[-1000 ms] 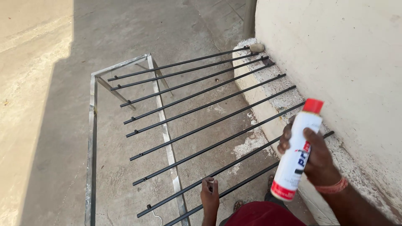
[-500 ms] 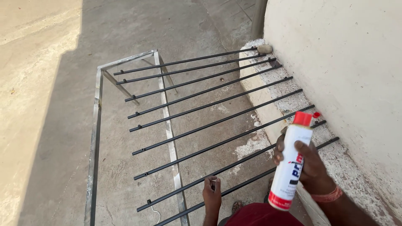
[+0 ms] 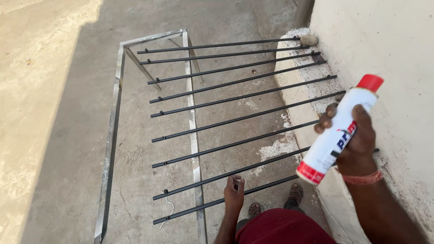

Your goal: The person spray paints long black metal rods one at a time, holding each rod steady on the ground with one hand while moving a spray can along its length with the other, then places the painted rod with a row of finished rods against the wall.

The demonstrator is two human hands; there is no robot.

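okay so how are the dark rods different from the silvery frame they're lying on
The dark rods look black and matte; the silvery frame is pale, bare metal. The rods look thin and round, the frame's bars wider and flatter. The rods lie side by side, one end on the frame's inner bar and the other on the ledge by the wall, while the frame stands on the concrete floor. The left hand touches a rod, not the frame. Both are long, straight metal pieces.

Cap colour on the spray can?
Red, on a white spray can held in the right hand; head view.
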